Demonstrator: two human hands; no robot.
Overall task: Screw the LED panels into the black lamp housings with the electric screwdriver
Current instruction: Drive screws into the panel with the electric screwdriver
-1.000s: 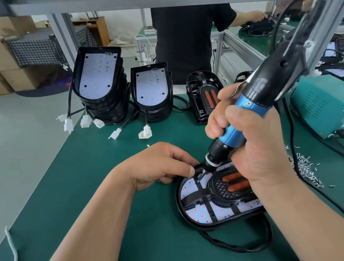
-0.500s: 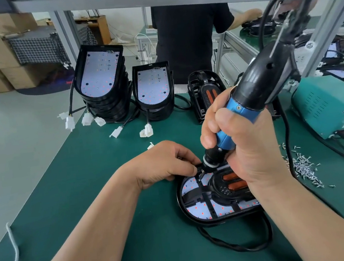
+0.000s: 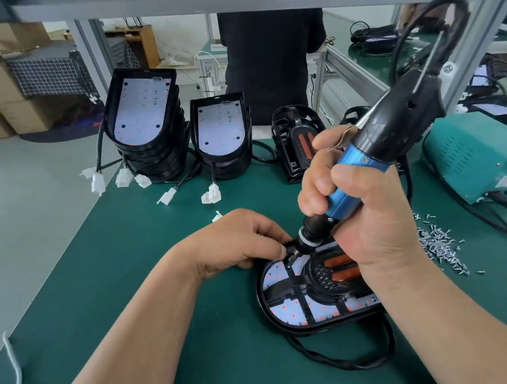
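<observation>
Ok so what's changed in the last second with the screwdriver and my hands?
The electric screwdriver swung its top slightly left, so it stands a little more upright in the right hand, which keeps its grip. The bit stays on the same spot in the lamp housing, and the left hand keeps pinching at it. The housing, the stacks behind and the loose screws have not moved.
</observation>
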